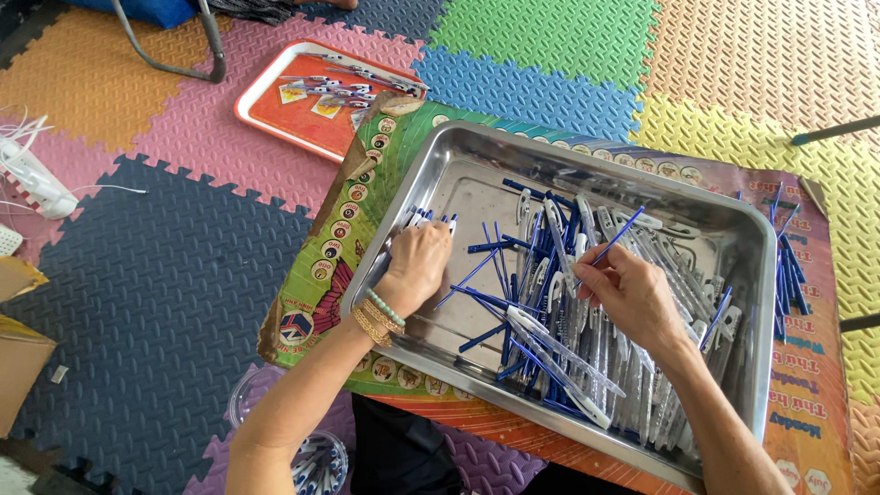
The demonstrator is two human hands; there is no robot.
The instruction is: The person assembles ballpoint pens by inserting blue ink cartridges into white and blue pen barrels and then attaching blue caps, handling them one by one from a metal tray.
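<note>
A shiny steel tray (pixel 477 160) rests on a printed cardboard sheet (pixel 367 174) and holds several clear pen barrels and thin blue refills (pixel 568 302). My left hand (pixel 417 266), with bead bracelets at the wrist, grips a small bunch of white and blue pen pieces (pixel 423 218) near the tray's left wall. My right hand (pixel 628 289) is over the pile in the middle and pinches a thin blue refill (pixel 616 236) that slants up to the right.
An orange tray (pixel 284 101) with pen parts lies at the back left on the coloured foam mats. Loose blue refills (pixel 786 275) lie right of the steel tray. A clear round tub (pixel 316 458) of pens sits by my left arm. Cardboard boxes (pixel 18 357) stand at the left edge.
</note>
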